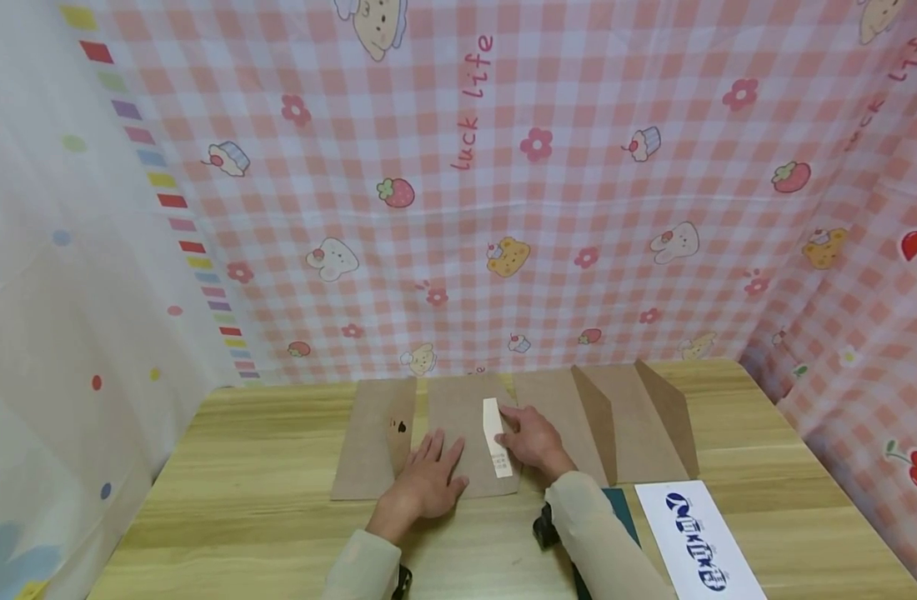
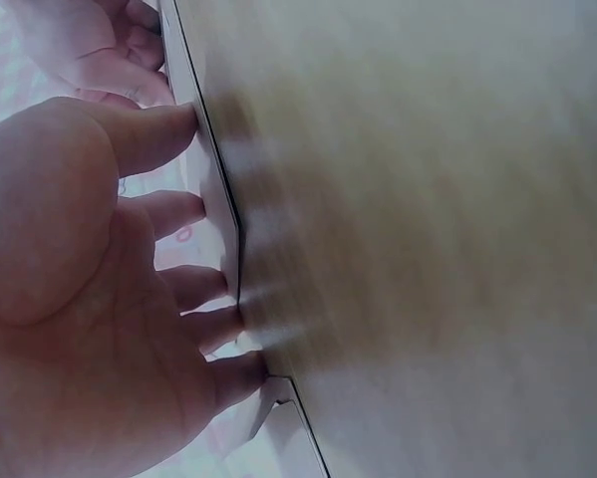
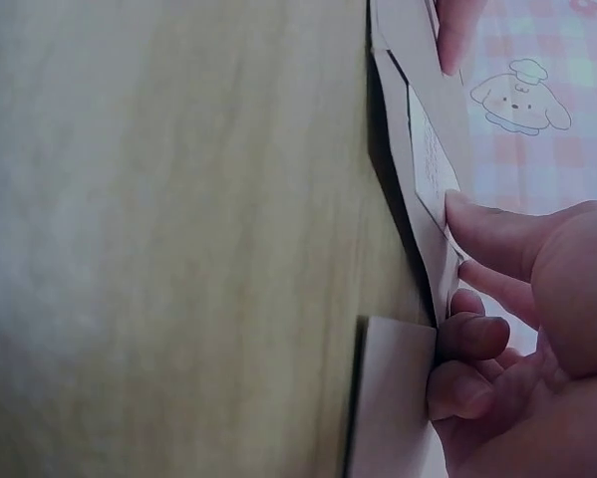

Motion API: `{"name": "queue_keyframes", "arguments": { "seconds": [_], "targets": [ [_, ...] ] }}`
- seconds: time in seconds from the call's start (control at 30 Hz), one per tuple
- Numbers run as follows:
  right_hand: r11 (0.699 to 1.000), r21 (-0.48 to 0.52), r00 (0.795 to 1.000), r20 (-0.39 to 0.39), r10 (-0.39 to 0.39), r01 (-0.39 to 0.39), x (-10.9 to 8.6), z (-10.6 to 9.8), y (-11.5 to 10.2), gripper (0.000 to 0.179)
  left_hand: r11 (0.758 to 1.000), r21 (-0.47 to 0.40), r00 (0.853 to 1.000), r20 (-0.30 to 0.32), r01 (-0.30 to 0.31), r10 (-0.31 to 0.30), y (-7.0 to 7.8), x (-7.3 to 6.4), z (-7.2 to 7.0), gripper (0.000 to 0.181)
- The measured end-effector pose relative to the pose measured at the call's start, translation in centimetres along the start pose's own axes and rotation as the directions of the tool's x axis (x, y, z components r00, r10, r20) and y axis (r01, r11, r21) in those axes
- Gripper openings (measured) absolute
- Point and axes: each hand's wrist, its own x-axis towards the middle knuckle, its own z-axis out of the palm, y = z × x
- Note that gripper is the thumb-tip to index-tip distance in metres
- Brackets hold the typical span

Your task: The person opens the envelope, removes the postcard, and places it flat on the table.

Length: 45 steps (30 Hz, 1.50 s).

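White strip lies on a brown sheet on the surface, its right edge pinched by the right hand, fingers curled, while the left hand, fingers apart, rests on the sheet's left side, probably to stop it sliding.

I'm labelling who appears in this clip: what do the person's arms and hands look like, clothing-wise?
Both arms wear long, plain cream sleeves, the left sleeve and right sleeve ending near the wrists. A small black device sits at the left wrist and a black device at the right; their details are unclear. The left hand and right hand wear no gloves.
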Motion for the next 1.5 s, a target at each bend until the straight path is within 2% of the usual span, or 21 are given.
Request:
{"name": "queue_keyframes", "arguments": {
  "seconds": [0.27,0.43,0.7,1.07,1.23,1.5],
  "targets": [
    [1.0,0.015,1.0,-0.013,-0.023,0.023,0.0,0.1,0.2,0.057,1.0,0.004,1.0,-0.003,0.002,-0.002,0.1,-0.1,0.0,0.059],
    [0.999,0.041,1.0,-0.013,-0.001,0.001,-0.1,0.2,0.0,0.06,1.0,0.007,1.0,-0.002,0.006,-0.006,0.2,-0.1,0.0,0.059],
    [0.998,-0.019,0.998,-0.014,0.058,-0.058,-0.3,0.8,-0.4,0.064,1.0,0.007,1.0,0.005,0.013,-0.013,0.2,0.0,0.0,0.059],
    [0.993,-0.026,0.993,-0.004,0.114,-0.114,-0.4,1.1,-0.9,0.067,0.999,0.026,1.0,0.019,0.02,-0.02,0.3,0.1,-0.1,0.059],
    [0.987,0.07,0.99,0.027,0.141,-0.143,-0.5,0.9,-1.2,0.067,1.0,0.018,1.0,0.016,0.02,-0.02,0.3,0.1,0.0,0.059],
    [0.962,0.267,0.998,0.023,0.06,-0.064,-0.6,0.6,-1.6,0.065,1.0,0.008,1.0,0.018,0.02,-0.02,0.2,0.1,0.0,0.059]
  ]
}}
